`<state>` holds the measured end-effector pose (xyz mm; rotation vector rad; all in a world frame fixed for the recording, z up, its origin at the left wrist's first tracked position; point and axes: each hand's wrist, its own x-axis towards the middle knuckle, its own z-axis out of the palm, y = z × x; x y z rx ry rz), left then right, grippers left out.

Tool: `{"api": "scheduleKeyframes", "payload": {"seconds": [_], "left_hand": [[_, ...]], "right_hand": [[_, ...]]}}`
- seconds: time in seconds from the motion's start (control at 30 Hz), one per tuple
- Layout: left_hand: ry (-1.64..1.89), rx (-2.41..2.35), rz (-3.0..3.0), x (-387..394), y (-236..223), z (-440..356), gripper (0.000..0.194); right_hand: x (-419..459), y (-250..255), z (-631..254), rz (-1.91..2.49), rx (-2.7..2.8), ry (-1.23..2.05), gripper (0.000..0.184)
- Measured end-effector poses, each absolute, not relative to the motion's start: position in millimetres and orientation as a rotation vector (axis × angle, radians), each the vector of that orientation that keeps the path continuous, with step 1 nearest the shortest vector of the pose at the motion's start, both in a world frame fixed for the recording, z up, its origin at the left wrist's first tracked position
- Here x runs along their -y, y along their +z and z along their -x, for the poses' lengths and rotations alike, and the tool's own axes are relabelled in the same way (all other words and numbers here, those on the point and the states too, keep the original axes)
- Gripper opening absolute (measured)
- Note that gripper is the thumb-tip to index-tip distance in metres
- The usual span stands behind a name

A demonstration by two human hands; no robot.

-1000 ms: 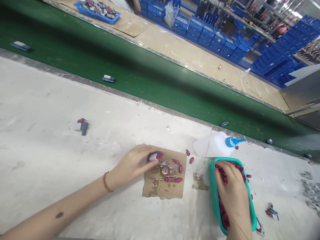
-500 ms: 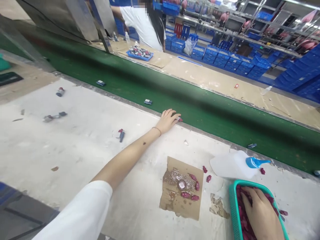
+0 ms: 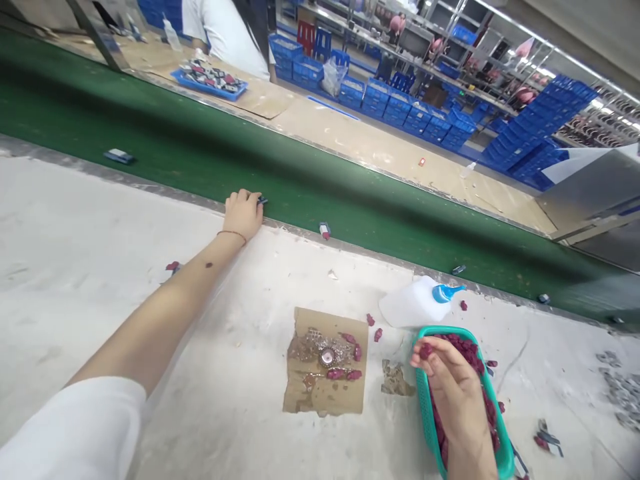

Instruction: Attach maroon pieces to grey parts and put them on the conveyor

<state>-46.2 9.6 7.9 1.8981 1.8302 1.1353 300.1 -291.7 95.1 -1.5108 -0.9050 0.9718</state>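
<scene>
My left hand point(image 3: 243, 215) reaches over the near edge of the green conveyor belt point(image 3: 190, 163). Its fingers are closed around a small dark blue-grey piece point(image 3: 262, 200), mostly hidden by the hand. To its right, a small grey-and-white piece with a maroon end point(image 3: 325, 231) lies on the belt. Above the teal basket point(image 3: 425, 400), my right hand point(image 3: 453, 380) pinches a small maroon piece point(image 3: 426, 351) between thumb and fingers. Many similar maroon pieces point(image 3: 460, 348) fill the basket.
Left of the basket lies glue-stained cardboard point(image 3: 325, 402) with several maroon pieces and a round shiny object point(image 3: 327, 357). A white bottle with a blue nozzle point(image 3: 415, 303) rests on its side behind. Across the belt are a blue tray point(image 3: 220, 91) of pieces and a person in a white shirt point(image 3: 230, 40).
My left hand has left the maroon-ended piece on the belt and moved left to a blue-grey one. My right hand has risen from inside the basket with a maroon piece. The view has shifted right.
</scene>
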Motion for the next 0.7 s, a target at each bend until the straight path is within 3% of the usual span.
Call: {"api": "scheduleKeyframes", "payload": {"seconds": [0.23,0.37,0.5,0.7], "left_hand": [[1.134,-1.592,-1.47,45,22,13,0.032],[0.89,-1.356,-1.342,113,23,-4,0.034],[0.682,-0.879,-0.916,174,32,-13,0.041],[0.644,-0.837,-0.755,202,36,-16,0.043]], "right_hand": [[269,89,-248,1.421,0.939,1.243,0.03],[260,67,-234,1.575,1.18,1.14,0.036],[256,52,-225,1.632,1.523,1.072,0.029],[252,38,-220,1.48,2.074,0.744,0.038]]}}
